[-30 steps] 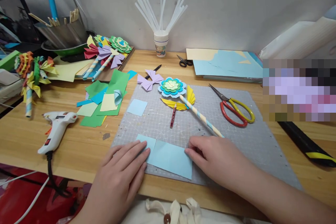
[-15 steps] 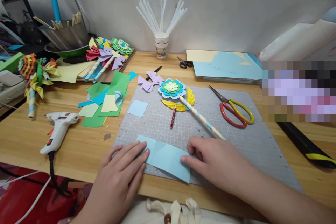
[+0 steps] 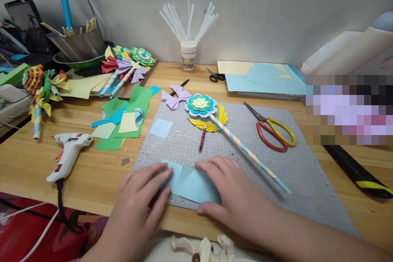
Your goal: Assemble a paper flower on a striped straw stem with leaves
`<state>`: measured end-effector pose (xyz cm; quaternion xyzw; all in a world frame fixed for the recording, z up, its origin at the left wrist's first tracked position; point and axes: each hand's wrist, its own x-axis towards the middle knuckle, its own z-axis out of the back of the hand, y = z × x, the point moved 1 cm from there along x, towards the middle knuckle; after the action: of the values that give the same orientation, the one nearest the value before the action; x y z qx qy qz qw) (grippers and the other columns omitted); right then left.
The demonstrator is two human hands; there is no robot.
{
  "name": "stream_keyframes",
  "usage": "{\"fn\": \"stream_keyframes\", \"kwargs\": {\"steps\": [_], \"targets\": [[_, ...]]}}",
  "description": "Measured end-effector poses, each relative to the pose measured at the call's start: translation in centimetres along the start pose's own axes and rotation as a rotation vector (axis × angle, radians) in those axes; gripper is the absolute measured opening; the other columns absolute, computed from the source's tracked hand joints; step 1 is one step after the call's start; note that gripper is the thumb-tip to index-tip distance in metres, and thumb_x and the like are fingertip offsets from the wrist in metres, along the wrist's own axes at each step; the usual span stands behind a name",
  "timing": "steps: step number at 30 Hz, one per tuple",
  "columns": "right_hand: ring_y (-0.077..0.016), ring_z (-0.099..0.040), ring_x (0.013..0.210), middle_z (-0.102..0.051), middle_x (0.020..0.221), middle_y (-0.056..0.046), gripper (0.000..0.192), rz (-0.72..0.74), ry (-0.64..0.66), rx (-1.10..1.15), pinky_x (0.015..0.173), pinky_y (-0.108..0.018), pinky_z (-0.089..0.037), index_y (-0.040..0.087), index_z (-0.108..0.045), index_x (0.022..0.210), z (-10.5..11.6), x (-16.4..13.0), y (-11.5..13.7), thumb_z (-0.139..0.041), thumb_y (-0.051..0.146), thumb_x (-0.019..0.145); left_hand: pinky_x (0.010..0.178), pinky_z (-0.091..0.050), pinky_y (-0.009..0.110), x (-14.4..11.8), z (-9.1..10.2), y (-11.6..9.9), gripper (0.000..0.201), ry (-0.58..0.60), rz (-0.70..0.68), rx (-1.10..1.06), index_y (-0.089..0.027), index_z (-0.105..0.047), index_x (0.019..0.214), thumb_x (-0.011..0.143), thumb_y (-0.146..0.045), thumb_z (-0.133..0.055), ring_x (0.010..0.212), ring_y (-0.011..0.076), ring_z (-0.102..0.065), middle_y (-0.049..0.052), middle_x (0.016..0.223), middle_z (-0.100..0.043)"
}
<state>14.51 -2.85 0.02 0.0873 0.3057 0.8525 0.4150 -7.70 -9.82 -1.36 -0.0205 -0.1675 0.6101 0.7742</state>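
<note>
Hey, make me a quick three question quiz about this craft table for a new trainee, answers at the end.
1. True or false: both hands rest on the light blue paper at the near edge of the cutting mat.
2. Which tool lies on the wood left of the mat: A scissors, B glue gun, C ruler?
3. What colour are the handles of the scissors lying on the mat?

Key
1. True: left hand and right hand press on it.
2. B, the glue gun.
3. Red and yellow.

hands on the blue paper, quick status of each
Left hand: open, flat, pressing the light blue paper.
Right hand: open, palm down on the same paper.
</note>
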Motion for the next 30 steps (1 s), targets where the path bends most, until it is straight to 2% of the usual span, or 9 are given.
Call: {"fn": "stream_keyframes", "kwargs": {"steps": [4,8,11,13,17,20,22,26,30], "targets": [[-0.0274,-0.050,0.105,-0.061,0.115,-0.007,0.070,0.022,0.035,0.012,0.094,-0.043,-0.032,0.023,-0.052,0.127,0.1,0.4,0.1,-0.082,0.037,0.066,0.091,-0.041,0.044,2.9,0.6,0.6,0.054,0.141,0.072,-0.094,-0.026,-0.051,0.130,0.079,-0.035,-0.066,0.110,0.0289,-0.055,0.007,0.121,-0.061],[-0.0260,-0.051,0.102,-0.063,0.110,-0.004,0.066,-0.001,0.035,0.026,0.089,-0.040,-0.033,0.022,-0.056,0.119,0.5,0.6,0.1,-0.085,0.037,0.062,0.080,-0.043,0.037,5.2,1.0,0.6,0.030,0.344,0.060,-0.233,-0.024,-0.062,0.097,0.070,-0.031,-0.073,0.091,0.0241,-0.056,0.002,0.095,-0.064],[-0.0253,-0.052,0.095,-0.064,0.098,-0.003,0.048,-0.023,0.047,-0.008,0.082,-0.037,-0.034,0.020,-0.062,0.098,0.8,0.6,0.3,-0.085,0.036,0.060,0.080,-0.041,0.037,5.8,1.3,0.6,0.017,0.389,0.041,-0.267,-0.022,-0.059,0.077,0.070,-0.029,-0.072,0.088,0.0228,-0.054,0.001,0.088,-0.061],[-0.0236,-0.052,0.091,-0.063,0.092,-0.002,0.032,-0.018,0.047,-0.010,0.078,-0.035,-0.034,0.020,-0.061,0.086,1.0,0.7,0.2,-0.082,0.031,0.064,0.083,-0.040,0.037,5.7,1.3,0.7,0.018,0.391,0.045,-0.276,-0.022,-0.057,0.079,0.070,-0.026,-0.073,0.093,0.0235,-0.054,0.000,0.092,-0.061],[-0.0169,-0.053,0.074,-0.061,0.078,0.002,0.002,-0.128,0.045,0.154,0.066,-0.029,-0.035,0.022,-0.060,0.084,1.6,0.8,-0.4,-0.062,0.022,0.082,0.084,-0.038,0.040,4.9,1.2,0.7,0.024,0.285,0.129,-0.244,-0.025,-0.057,0.096,0.076,-0.026,-0.069,0.099,0.0252,-0.054,0.002,0.105,-0.060],[-0.0149,-0.049,0.060,-0.054,0.067,0.005,0.019,-0.291,-0.004,0.292,0.055,-0.026,-0.033,0.027,-0.058,0.104,1.9,1.0,-1.2,-0.053,0.025,0.085,0.086,-0.036,0.042,3.8,0.9,0.3,0.015,0.053,0.150,-0.150,-0.026,-0.058,0.102,0.086,-0.026,-0.057,0.103,0.0258,-0.055,0.004,0.111,-0.060],[-0.0150,-0.047,0.058,-0.048,0.064,0.006,0.029,-0.323,-0.046,0.310,0.053,-0.025,-0.032,0.029,-0.054,0.113,1.9,1.2,-1.6,-0.053,0.026,0.084,0.089,-0.035,0.042,2.9,0.6,-0.2,0.018,-0.038,0.065,-0.086,-0.026,-0.060,0.105,0.090,-0.022,-0.051,0.107,0.0258,-0.055,0.005,0.116,-0.062],[-0.0150,-0.046,0.058,-0.043,0.062,0.006,0.031,-0.314,-0.075,0.281,0.054,-0.025,-0.032,0.029,-0.053,0.116,1.7,1.6,-2.0,-0.052,0.026,0.085,0.090,-0.034,0.041,1.7,0.1,-1.3,0.029,-0.116,-0.055,0.054,-0.025,-0.061,0.115,0.089,-0.016,-0.052,0.111,0.0268,-0.056,0.006,0.127,-0.063],[-0.0151,-0.046,0.058,-0.043,0.063,0.006,0.032,-0.304,-0.078,0.214,0.055,-0.025,-0.032,0.028,-0.052,0.118,1.7,1.7,-2.2,-0.052,0.026,0.086,0.088,-0.033,0.036,1.1,-0.3,-1.9,0.029,-0.093,-0.134,0.028,-0.025,-0.064,0.113,0.091,-0.016,-0.049,0.105,0.0220,-0.062,0.002,0.117,-0.070]]}}
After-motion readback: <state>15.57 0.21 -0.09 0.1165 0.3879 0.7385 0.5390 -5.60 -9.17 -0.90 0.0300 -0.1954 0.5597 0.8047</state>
